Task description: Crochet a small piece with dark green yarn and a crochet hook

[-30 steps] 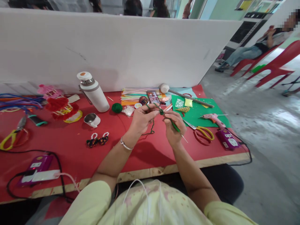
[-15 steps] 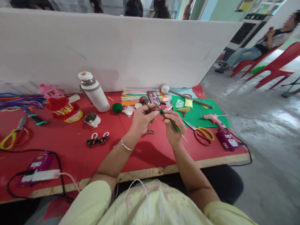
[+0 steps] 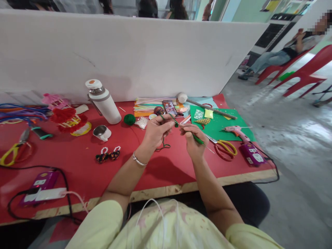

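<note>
Above the table [image 3: 83, 173], our left hand [image 3: 155, 134] pinches green yarn [image 3: 176, 124], our right hand [image 3: 195, 147] a hook [image 3: 198, 139]; slackness could drop loops.

The right hand [image 3: 195, 141] has moved a little away from the left hand [image 3: 157, 131] and the small green crochet piece [image 3: 176, 124], carrying the green-handled crochet hook [image 3: 198, 139], whose rear end now reaches closer to the scissors [image 3: 224, 149].
</note>
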Action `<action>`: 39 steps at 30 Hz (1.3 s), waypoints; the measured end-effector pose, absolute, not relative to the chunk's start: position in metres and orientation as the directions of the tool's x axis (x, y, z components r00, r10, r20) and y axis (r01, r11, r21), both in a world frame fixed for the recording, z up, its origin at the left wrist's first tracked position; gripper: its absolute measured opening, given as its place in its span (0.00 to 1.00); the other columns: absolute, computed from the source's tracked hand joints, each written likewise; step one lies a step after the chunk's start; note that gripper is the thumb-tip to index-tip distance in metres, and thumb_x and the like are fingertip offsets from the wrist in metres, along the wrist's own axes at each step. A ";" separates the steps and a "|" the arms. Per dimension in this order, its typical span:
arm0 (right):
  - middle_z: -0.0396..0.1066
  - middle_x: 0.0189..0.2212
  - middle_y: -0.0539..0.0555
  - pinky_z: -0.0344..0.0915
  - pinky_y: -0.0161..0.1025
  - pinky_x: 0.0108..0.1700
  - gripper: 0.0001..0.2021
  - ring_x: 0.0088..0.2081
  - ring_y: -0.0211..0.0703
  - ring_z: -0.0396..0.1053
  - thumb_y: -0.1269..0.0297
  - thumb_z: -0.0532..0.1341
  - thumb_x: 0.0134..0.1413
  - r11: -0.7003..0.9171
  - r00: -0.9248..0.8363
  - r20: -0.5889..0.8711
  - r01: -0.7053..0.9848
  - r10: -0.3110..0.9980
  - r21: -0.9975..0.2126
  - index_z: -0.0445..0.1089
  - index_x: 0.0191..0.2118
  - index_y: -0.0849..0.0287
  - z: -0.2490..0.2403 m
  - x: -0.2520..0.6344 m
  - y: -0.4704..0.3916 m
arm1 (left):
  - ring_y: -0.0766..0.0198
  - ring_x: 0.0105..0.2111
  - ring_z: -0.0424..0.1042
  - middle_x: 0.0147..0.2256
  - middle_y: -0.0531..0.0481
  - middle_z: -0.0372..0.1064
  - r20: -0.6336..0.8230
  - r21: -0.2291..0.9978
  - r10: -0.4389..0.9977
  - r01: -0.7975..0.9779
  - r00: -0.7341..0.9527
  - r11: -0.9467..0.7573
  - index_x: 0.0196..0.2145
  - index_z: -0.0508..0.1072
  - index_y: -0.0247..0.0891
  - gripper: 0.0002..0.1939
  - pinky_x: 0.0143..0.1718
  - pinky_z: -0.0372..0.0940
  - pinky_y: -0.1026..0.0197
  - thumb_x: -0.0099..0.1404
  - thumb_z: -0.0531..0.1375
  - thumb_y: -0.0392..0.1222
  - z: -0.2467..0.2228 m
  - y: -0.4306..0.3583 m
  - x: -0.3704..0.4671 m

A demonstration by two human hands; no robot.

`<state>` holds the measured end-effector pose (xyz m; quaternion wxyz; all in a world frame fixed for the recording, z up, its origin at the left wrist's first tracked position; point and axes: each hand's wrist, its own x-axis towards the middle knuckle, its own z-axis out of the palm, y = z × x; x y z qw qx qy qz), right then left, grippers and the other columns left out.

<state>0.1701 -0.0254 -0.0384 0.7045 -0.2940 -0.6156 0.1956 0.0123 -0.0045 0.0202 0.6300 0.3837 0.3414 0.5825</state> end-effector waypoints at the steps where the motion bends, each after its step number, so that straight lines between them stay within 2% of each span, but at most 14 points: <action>1: 0.83 0.42 0.56 0.81 0.49 0.45 0.07 0.45 0.49 0.82 0.57 0.66 0.67 0.743 0.172 0.747 0.100 0.643 -0.662 0.80 0.43 0.52 -0.038 0.171 -0.025 | 0.74 0.17 0.63 0.21 0.56 0.71 0.021 0.885 0.997 -0.466 0.077 0.017 0.35 0.81 0.36 0.17 0.16 0.50 0.68 0.45 0.75 0.41 0.019 -0.004 0.012; 5: 0.83 0.43 0.57 0.81 0.49 0.45 0.08 0.43 0.48 0.82 0.56 0.66 0.67 0.737 0.178 0.750 0.145 0.637 -0.660 0.80 0.42 0.53 -0.036 0.171 -0.027 | 0.74 0.17 0.64 0.20 0.57 0.70 0.032 0.889 0.997 -0.458 0.070 0.004 0.35 0.81 0.36 0.17 0.16 0.51 0.69 0.46 0.75 0.42 0.018 -0.003 0.013; 10: 0.83 0.43 0.57 0.80 0.50 0.46 0.06 0.44 0.49 0.81 0.59 0.67 0.66 0.742 0.170 0.751 0.124 0.638 -0.659 0.80 0.43 0.52 -0.036 0.171 -0.028 | 0.72 0.17 0.65 0.19 0.56 0.70 0.030 0.875 0.997 -0.484 0.073 0.009 0.34 0.81 0.35 0.17 0.16 0.51 0.69 0.46 0.76 0.41 0.019 -0.004 0.013; 18: 0.83 0.40 0.56 0.80 0.49 0.45 0.08 0.43 0.49 0.82 0.56 0.66 0.66 0.722 0.202 0.730 0.124 0.654 -0.681 0.80 0.41 0.53 -0.037 0.173 -0.027 | 0.72 0.17 0.65 0.19 0.56 0.70 0.001 0.889 0.995 -0.455 0.103 0.046 0.35 0.81 0.35 0.19 0.15 0.52 0.69 0.47 0.77 0.44 0.019 -0.004 0.012; 24: 0.83 0.45 0.57 0.80 0.51 0.51 0.05 0.48 0.50 0.82 0.61 0.66 0.67 0.754 0.120 0.773 0.173 0.623 -0.634 0.79 0.44 0.52 -0.033 0.172 -0.031 | 0.73 0.16 0.63 0.19 0.56 0.69 0.044 0.902 0.998 -0.431 0.051 -0.017 0.33 0.81 0.35 0.16 0.15 0.51 0.69 0.48 0.76 0.43 0.016 -0.002 0.013; 31: 0.82 0.51 0.58 0.78 0.54 0.55 0.08 0.53 0.52 0.81 0.55 0.63 0.70 0.789 -0.037 0.815 0.276 0.579 -0.548 0.76 0.45 0.52 -0.033 0.177 -0.027 | 0.73 0.16 0.63 0.17 0.56 0.68 0.033 0.911 0.999 -0.412 0.026 -0.019 0.33 0.81 0.34 0.14 0.16 0.51 0.68 0.48 0.74 0.42 0.018 -0.002 0.013; 39: 0.78 0.55 0.60 0.79 0.54 0.53 0.08 0.54 0.52 0.79 0.58 0.60 0.71 0.808 -0.120 0.814 0.262 0.569 -0.527 0.75 0.47 0.52 -0.033 0.182 -0.031 | 0.72 0.16 0.64 0.18 0.55 0.69 -0.020 0.894 0.998 -0.446 0.055 0.043 0.33 0.81 0.35 0.14 0.16 0.50 0.69 0.48 0.74 0.41 0.017 -0.001 0.013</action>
